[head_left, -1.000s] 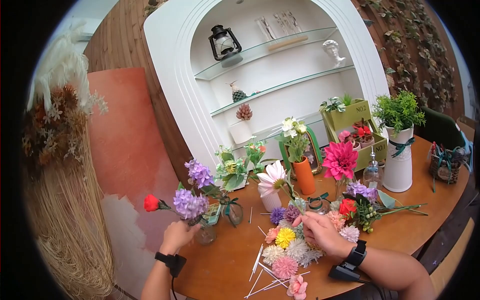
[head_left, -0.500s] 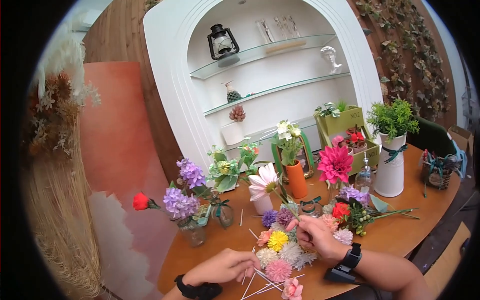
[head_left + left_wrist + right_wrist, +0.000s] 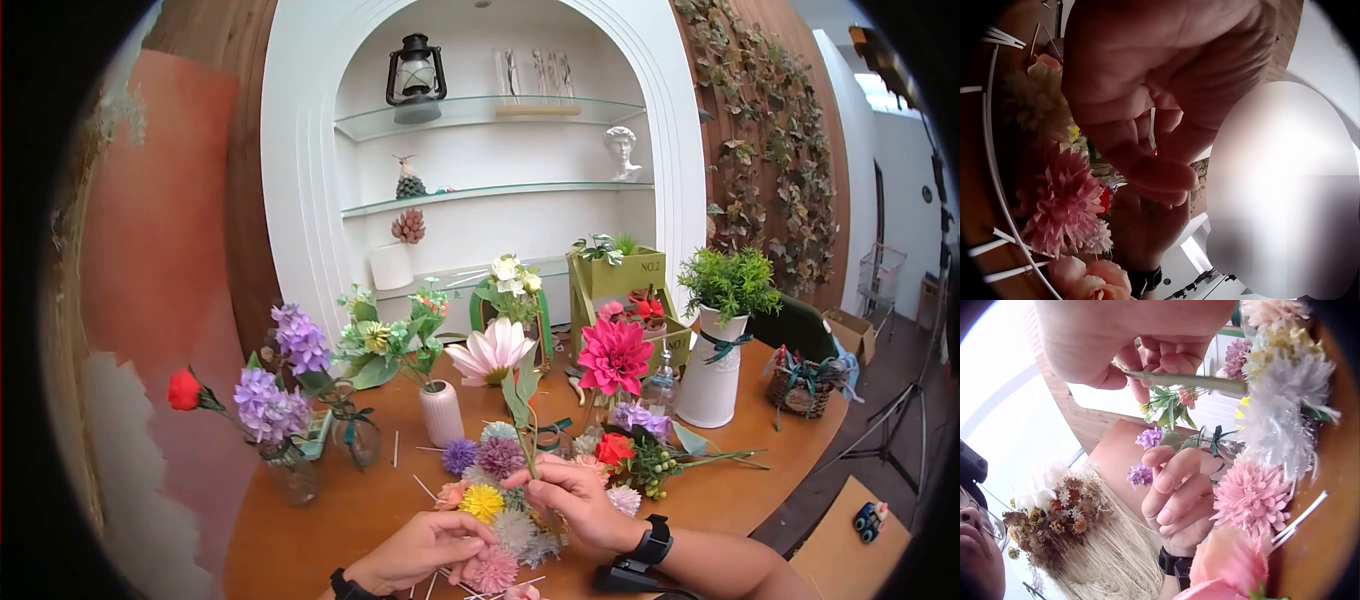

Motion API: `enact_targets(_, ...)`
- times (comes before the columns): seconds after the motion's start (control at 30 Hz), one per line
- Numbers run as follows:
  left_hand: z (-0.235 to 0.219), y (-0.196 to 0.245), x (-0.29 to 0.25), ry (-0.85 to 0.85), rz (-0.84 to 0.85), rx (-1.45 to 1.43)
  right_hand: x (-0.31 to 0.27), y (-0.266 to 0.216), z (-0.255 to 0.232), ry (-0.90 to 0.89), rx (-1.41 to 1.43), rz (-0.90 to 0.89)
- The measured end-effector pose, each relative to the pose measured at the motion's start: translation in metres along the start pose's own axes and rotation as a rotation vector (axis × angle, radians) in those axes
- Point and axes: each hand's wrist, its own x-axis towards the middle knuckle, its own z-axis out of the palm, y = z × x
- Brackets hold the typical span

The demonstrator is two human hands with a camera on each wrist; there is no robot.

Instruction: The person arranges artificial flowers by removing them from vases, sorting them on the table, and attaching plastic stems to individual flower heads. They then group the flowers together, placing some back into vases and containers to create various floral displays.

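Observation:
In the head view my right hand [image 3: 575, 500] pinches the stem of a pale pink-white flower [image 3: 492, 352], which stands upright with its bloom up and long green leaves [image 3: 522, 390] along the stem. The right wrist view shows the cut end of that stem [image 3: 1204, 382] jutting below the fingers. Just left of it, my left hand [image 3: 425, 550] hovers with fingers loosely curled and nothing between them. Beneath both hands lie loose flower heads, among them a yellow one [image 3: 483, 502], a pink one [image 3: 492, 572] and a purple one [image 3: 500, 456].
Purple hydrangeas [image 3: 272, 408] and a red rose [image 3: 184, 390] stand in a glass jar [image 3: 292, 480] at left. Behind are a ribbed pink vase [image 3: 440, 415], a magenta flower [image 3: 614, 357] and a white pitcher [image 3: 712, 380]. Thin white sticks [image 3: 1300, 519] lie near the front.
My left hand has left the glass jar of hydrangeas and come right, over the loose flower heads beside my right hand. My right hand still holds the flower, now more upright. The head view has turned.

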Motion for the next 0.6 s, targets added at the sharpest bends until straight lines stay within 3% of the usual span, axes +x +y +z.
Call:
enact_targets(0.1,0.000,-0.003,-0.005,0.016,0.044,-0.109,-0.001,-0.016,0.005,0.012,-0.031,0.076)
enact_targets(0.2,0.000,-0.005,-0.004,0.033,0.089,-0.188,0.000,-0.019,0.011,0.050,-0.220,-0.041)
enact_targets(0.27,0.000,-0.007,-0.003,0.049,0.141,-0.213,0.001,-0.016,0.018,0.196,-0.123,-0.104)
enact_targets(0.6,-0.016,-0.007,-0.001,0.107,0.230,-0.249,0.006,0.003,-0.005,0.382,-0.239,-0.281)
